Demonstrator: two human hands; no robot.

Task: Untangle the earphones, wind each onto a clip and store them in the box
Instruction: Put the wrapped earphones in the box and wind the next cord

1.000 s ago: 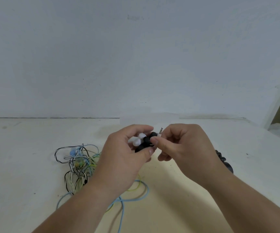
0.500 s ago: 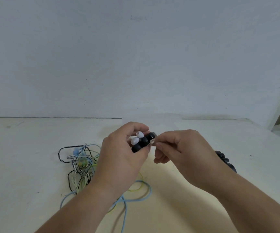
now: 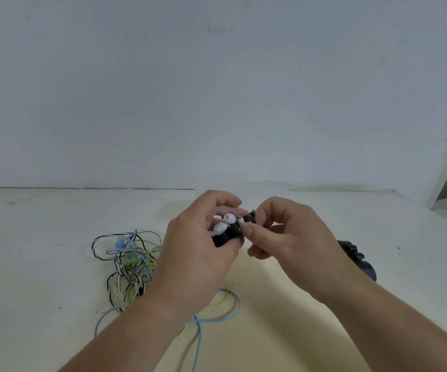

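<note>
Left hand (image 3: 198, 253) grips clip (image 3: 226, 236) — right hand (image 3: 292, 237) pinches plug (image 3: 240, 220); wall marking (image 3: 220, 29) illegible.

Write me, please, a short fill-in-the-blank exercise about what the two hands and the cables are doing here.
1. The left hand holds a clip carrying two ____ earbuds.
2. The right hand pinches the metal plug beside that ____ clip.
3. The tangled cables lie on the table, to the ____ of the left forearm.
Missing words: white; black; left.
</note>
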